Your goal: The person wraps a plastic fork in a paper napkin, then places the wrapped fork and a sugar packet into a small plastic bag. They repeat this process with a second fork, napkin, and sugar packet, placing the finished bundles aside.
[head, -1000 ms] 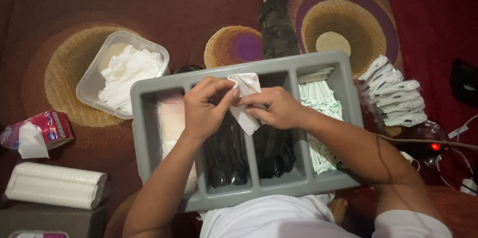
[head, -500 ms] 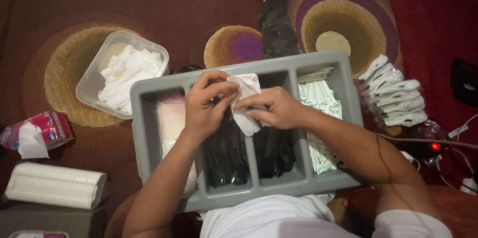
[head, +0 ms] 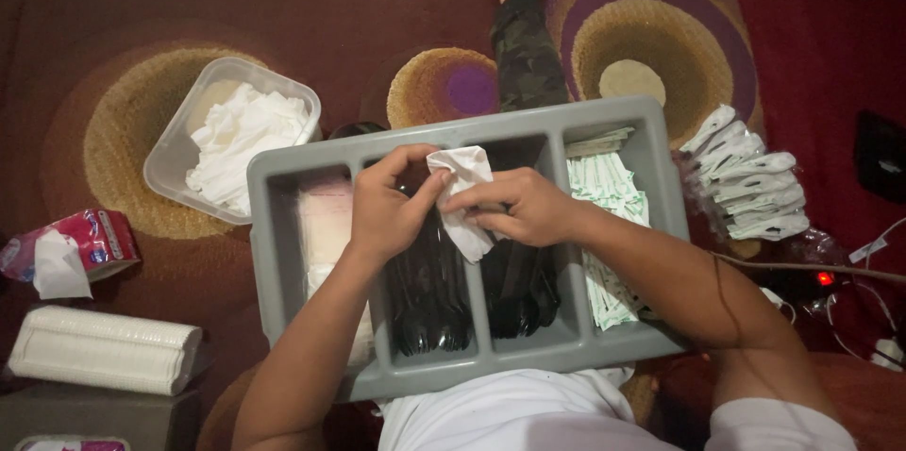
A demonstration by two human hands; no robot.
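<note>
1. At the far left, a tissue pack [head: 80, 245] lies on the carpet [head: 359, 36], a white sheet sticking out of it.
2. Below it lies a stack of white napkins [head: 104, 349].
3. Further right and higher, a clear tub [head: 179, 144] holds crumpled white tissues [head: 245, 140].
4. A grey tray [head: 283, 272] with four long compartments rests on the person's lap.
5. Its leftmost compartment holds pale packets [head: 324, 225].
6. The left hand [head: 387, 210] is closed, thumb and fingers pinching the left edge of a white napkin [head: 464, 201] above the tray's middle.
7. The napkin sits between both hands, over the divider between the two middle compartments.
8. Those compartments hold black cutlery [head: 429, 295].
9. The right hand [head: 519, 210] is closed too, fingers gripping the napkin's right side; both hands touch it.
10. The rightmost compartment holds white-and-green sachets [head: 609, 192].
11. Right of the tray, on the carpet, lies a row of wrapped white packs [head: 750, 182].
12. Above the tray, a leg in camouflage trousers [head: 524, 45] stretches away.
</note>
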